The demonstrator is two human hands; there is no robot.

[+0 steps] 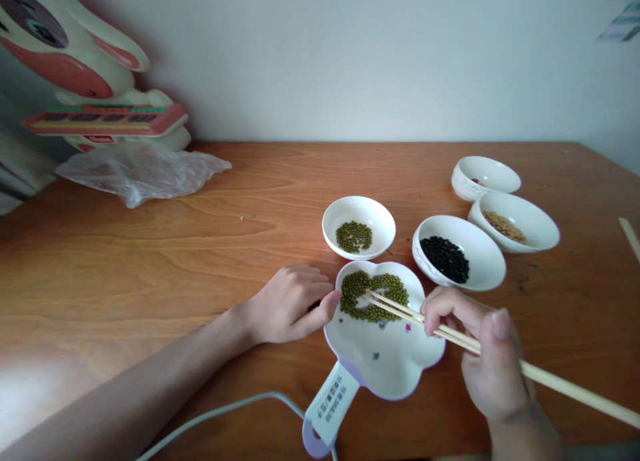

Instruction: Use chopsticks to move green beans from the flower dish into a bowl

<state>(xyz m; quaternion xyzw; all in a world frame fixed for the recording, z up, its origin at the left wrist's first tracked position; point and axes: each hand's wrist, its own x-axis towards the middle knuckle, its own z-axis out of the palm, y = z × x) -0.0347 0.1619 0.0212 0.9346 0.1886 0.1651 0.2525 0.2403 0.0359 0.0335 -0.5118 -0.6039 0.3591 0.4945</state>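
Chopsticks, cropped at four o'clock and grasped in the right hand, reach green beans in a dish at five o'clock, touched by the left hand, fingertips hidden, grip unclear.

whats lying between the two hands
In the head view, a flower-shaped dish of small green beans lies between the left hand and right hand; the chopsticks extend over it.

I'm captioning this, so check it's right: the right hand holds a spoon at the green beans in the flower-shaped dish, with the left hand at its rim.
Not a spoon: the head view shows the right hand holding chopsticks at the green beans in the flower-shaped dish, with the left hand at its rim.
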